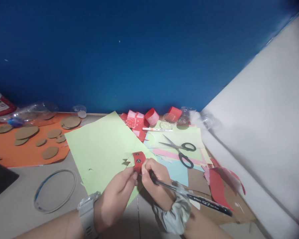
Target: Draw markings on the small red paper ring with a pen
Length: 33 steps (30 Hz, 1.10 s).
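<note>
A small red paper piece (139,156) with drawn eyes and pale jagged bits on its left side is pinched between the fingertips of my left hand (113,192). My right hand (156,176) grips a black gel pen (196,198), whose rear end points down to the right. The pen's tip is hidden by my fingers, close to the red paper's lower edge. Under and behind both hands lies a large light green sheet (107,139). Whether the tip touches the red paper I cannot tell.
Open scissors (179,149) lie on coloured sheets at right, near a white marker (156,129). Red paper rings (151,117) stand by the blue wall. Red scraps (218,186) lie right. Cardboard discs (49,152) rest on orange paper, left, above a clear ring (36,196) and dark phone-like object (1,181).
</note>
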{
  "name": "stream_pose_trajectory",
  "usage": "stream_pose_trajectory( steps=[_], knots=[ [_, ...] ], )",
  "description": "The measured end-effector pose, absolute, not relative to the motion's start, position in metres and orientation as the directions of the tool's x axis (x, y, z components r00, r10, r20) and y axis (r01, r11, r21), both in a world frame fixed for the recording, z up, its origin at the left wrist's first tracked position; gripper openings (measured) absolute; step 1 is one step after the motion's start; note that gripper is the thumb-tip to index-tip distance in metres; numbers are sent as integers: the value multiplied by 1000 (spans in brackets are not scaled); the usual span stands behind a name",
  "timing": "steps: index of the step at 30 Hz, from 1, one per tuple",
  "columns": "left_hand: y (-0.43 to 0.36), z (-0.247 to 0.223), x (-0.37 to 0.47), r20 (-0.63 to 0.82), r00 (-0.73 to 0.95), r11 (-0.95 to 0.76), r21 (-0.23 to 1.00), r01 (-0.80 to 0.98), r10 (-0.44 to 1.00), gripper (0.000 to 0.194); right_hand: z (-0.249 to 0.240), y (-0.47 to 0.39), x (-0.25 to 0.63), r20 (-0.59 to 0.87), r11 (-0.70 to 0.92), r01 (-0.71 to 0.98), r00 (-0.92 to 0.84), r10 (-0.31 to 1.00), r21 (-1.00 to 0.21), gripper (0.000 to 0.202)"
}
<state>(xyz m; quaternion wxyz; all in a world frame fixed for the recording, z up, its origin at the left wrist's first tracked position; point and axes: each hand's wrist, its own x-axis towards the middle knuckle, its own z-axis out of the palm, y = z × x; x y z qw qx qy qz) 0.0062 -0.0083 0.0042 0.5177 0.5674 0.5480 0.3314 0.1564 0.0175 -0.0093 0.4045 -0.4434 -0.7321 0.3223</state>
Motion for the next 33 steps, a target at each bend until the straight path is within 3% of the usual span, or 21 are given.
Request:
stream_pose_trajectory(
  steps=[4, 8, 14, 19, 33],
  knots=[
    [-9, 4, 5, -181, 216, 136, 968, 211, 960, 29, -12, 18, 156, 334, 408, 337, -256, 907, -849, 23],
    [-12, 3, 5, -279, 130, 247, 945, 216, 951, 30, -15, 14, 154, 384, 419, 242, -180, 906, -875, 22],
    [-11, 2, 9, -279, 106, 277, 960, 28, 955, 26, -14, 11, 150, 505, 522, 180, -135, 853, -834, 22],
    [-12, -4, 11, -312, 38, 309, 948, 70, 949, 23, -11, 11, 149, 452, 473, 195, -142, 880, -859, 22],
    [-10, -3, 7, -134, 204, 96, 978, 188, 970, 15, -13, 12, 152, 342, 365, 260, -130, 931, -894, 23]
  ],
)
